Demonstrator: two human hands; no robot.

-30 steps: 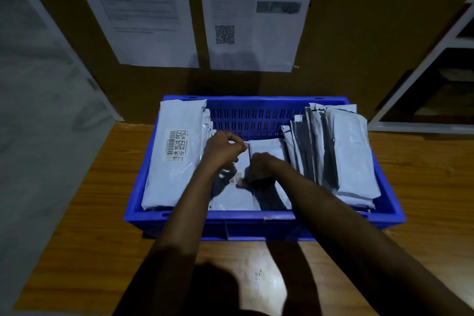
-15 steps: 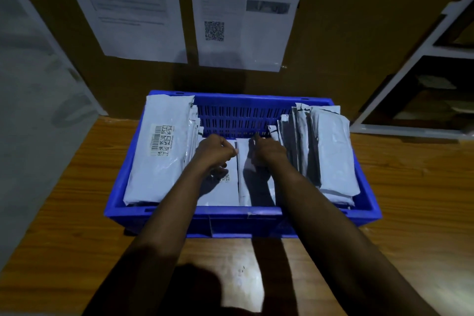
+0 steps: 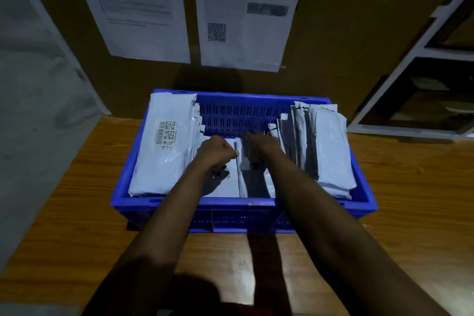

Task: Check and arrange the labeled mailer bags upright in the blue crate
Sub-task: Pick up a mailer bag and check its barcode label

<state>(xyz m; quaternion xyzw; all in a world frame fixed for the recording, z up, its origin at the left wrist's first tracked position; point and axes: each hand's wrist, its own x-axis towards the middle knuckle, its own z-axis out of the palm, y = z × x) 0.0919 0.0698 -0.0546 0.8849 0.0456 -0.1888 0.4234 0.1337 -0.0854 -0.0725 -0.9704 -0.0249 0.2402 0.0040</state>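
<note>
Head view. A wooden table (image 3: pixel 77 213) with a clear grain fills the lower half of the frame, and a dark shadow lies on its near edge. Behind it stands a brown board (image 3: pixel 346 33) with two printed sheets pinned side by side: a left sheet (image 3: pixel 133 7) of text and a right sheet (image 3: pixel 256 43) with a QR code (image 3: pixel 216 32). A grey surface (image 3: pixel 30 84) runs down the far left, and a white shelf frame (image 3: pixel 420 54) shows at the upper right.

The blue crate (image 3: pixel 243 204) sits on the table at mid-frame, its far wall close to the board. In it a left stack (image 3: pixel 159 167) of mailer bags leans on the left wall, the front one showing a barcode label (image 3: pixel 166 134). A right stack (image 3: pixel 331 151) stands on edge, tilted toward the right wall. Between them are the middle bags (image 3: pixel 225 188).

The left hand (image 3: pixel 218 151) is clenched, its fingers curled on the top edge of a middle bag. The right hand (image 3: pixel 261 141) lies just beside it, pointing at the far wall; it is blurred, so I cannot tell whether it grips anything.

A second ago both hands were lower on the middle bags; they have since moved toward the far wall. The side stacks are unchanged.
</note>
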